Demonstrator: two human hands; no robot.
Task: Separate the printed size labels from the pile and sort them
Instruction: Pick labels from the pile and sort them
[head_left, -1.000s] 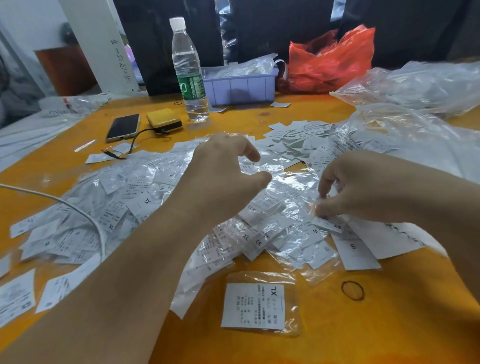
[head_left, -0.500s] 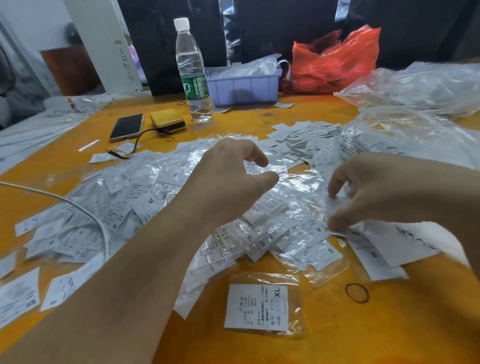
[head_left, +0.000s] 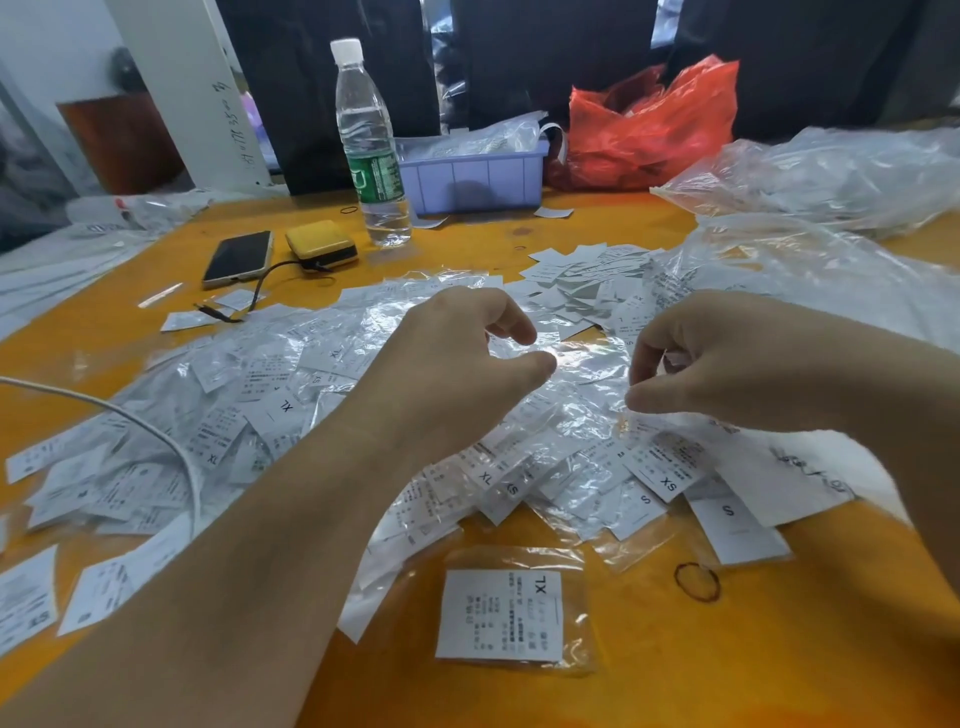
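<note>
A wide pile of white size labels (head_left: 322, 395) in clear sleeves covers the middle of the orange table (head_left: 779, 649). My left hand (head_left: 457, 364) hovers over the pile's centre, fingers loosely curled and thumb apart, holding nothing. My right hand (head_left: 727, 364) is just right of it, fingers curled with a bit of white label showing inside them, thumb tip at the pile's edge. Set apart near me lie an XL label in a sleeve (head_left: 501, 616) and S labels (head_left: 737, 530). Bare labels (head_left: 582, 280) lie behind the pile.
At the back stand a water bottle (head_left: 371, 156), a purple tray (head_left: 472, 179) and a red bag (head_left: 654, 124). A phone (head_left: 238, 258) and yellow box (head_left: 321, 244) lie back left. Clear bags (head_left: 831, 176) fill the right. A white cable (head_left: 156, 431) crosses the pile; a rubber band (head_left: 697, 582) lies near.
My right hand has lifted off the labels at the pile's right edge and come up a little. My left hand has stayed hovering over the pile.
</note>
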